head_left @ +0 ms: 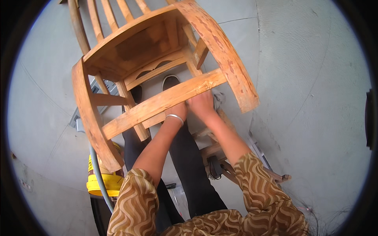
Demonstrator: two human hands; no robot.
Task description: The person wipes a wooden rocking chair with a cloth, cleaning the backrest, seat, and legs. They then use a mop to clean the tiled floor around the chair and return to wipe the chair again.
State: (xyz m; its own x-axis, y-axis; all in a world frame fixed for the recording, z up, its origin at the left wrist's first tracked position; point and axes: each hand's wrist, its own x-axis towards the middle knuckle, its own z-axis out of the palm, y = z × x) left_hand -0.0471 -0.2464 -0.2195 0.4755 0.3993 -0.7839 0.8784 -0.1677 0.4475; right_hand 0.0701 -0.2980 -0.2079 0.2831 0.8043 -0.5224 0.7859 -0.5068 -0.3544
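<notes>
A wooden chair (165, 97) lies tipped in front of me, its curved rear legs and a cross rail towards me and the underside of its seat in view. The slats of its back point away at the upper left. Both my hands reach in below the near cross rail. My left hand (177, 112), with a bracelet at the wrist, is partly behind the rail, its fingers hidden. My right hand (202, 103) is close beside it, its fingertips also hidden by the rail. A crumpled grey cloth or similar scrap (218, 99) shows just right of my right hand.
A yellow bucket (104, 183) stands at the lower left, with a grey hose (99, 174) passing in front. Grey slotted metal or plastic (104, 107) lies behind the chair's left leg. A low wooden frame (212, 150) is by my right leg. My shoes (170, 81) are under the chair.
</notes>
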